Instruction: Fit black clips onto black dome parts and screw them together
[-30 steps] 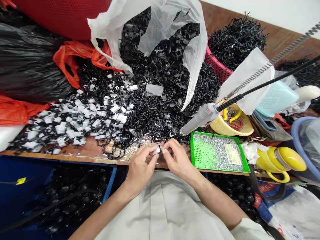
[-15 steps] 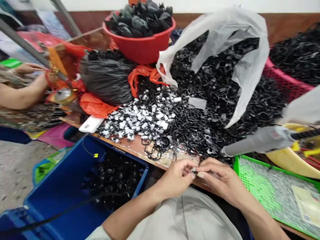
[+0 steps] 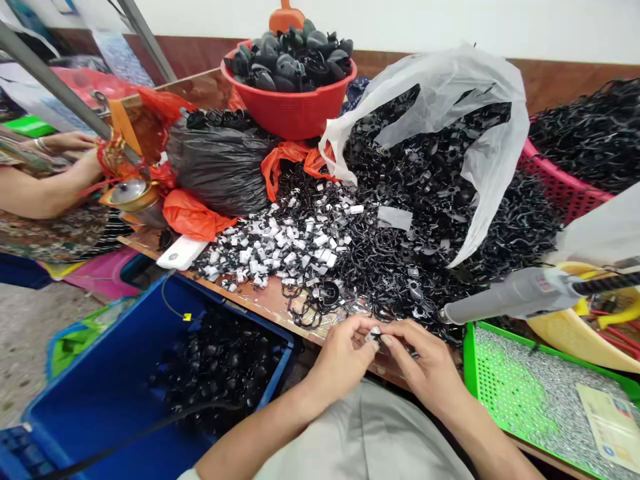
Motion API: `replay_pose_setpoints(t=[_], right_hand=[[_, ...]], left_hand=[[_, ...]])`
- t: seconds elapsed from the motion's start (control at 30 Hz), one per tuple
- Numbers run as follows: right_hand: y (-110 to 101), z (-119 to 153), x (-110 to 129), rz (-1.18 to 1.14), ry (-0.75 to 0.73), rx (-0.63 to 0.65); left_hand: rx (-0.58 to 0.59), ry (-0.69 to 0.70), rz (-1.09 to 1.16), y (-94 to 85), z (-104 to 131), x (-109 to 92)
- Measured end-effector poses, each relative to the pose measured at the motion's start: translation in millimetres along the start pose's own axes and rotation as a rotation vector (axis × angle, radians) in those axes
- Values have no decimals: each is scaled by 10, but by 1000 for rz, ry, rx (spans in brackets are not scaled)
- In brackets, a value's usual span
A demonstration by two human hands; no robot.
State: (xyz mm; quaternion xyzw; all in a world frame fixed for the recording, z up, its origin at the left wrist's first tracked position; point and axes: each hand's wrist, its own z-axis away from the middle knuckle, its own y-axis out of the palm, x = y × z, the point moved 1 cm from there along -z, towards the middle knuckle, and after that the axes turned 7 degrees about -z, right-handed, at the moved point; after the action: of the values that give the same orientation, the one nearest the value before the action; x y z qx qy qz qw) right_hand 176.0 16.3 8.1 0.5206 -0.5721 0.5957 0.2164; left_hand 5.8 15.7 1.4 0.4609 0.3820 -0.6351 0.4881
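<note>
Close to the table's front edge, my left hand (image 3: pixel 345 360) pinches a small white plastic piece (image 3: pixel 373 333) between thumb and fingers. My right hand (image 3: pixel 425 363) is closed too, its thumb and forefinger meeting at a tiny black part (image 3: pixel 379 337) against the white piece. How the two parts fit together is too small to make out. Just beyond my hands lie a heap of small white pieces (image 3: pixel 280 243) and a wide heap of black plastic parts (image 3: pixel 400 247). A grey electric screwdriver (image 3: pixel 510 297) hangs at an angle to the right of my right hand.
A green tray (image 3: pixel 470 363) of small metal bits sits at right, near a yellow basin (image 3: pixel 560 330). Below left stands a blue bin (image 3: pixel 115 373) with black parts. Behind are a red basket (image 3: pixel 295 113), a black bag (image 3: pixel 217 167) and a white bag (image 3: pixel 450 80). Another person's arm (image 3: pixel 55 180) shows at left.
Both hands have shifted slightly left in view, still together at the small piece. The white piece now shows more clearly between my fingertips. The camera view has tilted up a little.
</note>
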Motion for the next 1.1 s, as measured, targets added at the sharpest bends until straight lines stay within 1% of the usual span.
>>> replay_pose_setpoints(t=[0.1,0.13,0.17,0.23,0.27,0.33,0.37,0.4,0.47,0.53,0.6,0.7,0.8,0.9,1.0,1.1], right_hand=[[134,-19,4,163,-121,4],[165,-42,-5,228,-131,13],[180,-71,-18,284,-124,13],[155,-135,-56,333,-73,-16],[119,-159,-78,326,-35,-44],[24,-174,-123,282,57,-117],[-20,-162,-144,254,110,-148],[-53,-137,-162,227,163,-164],[-76,-63,-187,172,246,-156],[-45,18,-193,132,285,-120],[17,82,-184,143,275,-69],[121,129,-168,228,218,21],[202,141,-170,298,181,53],[263,167,-192,326,150,19],[339,250,-216,327,89,-31],[447,350,-213,307,-51,-75]], left_hand=[[-49,-107,77,-4,-26,-35],[-43,-110,50,-8,-29,-62],[-35,-83,-19,-20,-31,-99],[-67,54,-283,-85,-33,-192],[-121,140,-459,-140,-37,-241],[-296,286,-820,-290,-59,-319],[-376,317,-964,-372,-78,-338],[-432,323,-1076,-451,-103,-340],[-484,297,-1229,-576,-163,-303],[-508,268,-1320,-640,-226,-236],[-524,259,-1371,-653,-284,-173],[-557,293,-1351,-634,-346,-132],[-617,394,-1165,-611,-354,-168],[-595,476,-926,-580,-305,-236],[-563,488,-778,-546,-239,-281],[-612,516,-585,-497,-232,-307]])
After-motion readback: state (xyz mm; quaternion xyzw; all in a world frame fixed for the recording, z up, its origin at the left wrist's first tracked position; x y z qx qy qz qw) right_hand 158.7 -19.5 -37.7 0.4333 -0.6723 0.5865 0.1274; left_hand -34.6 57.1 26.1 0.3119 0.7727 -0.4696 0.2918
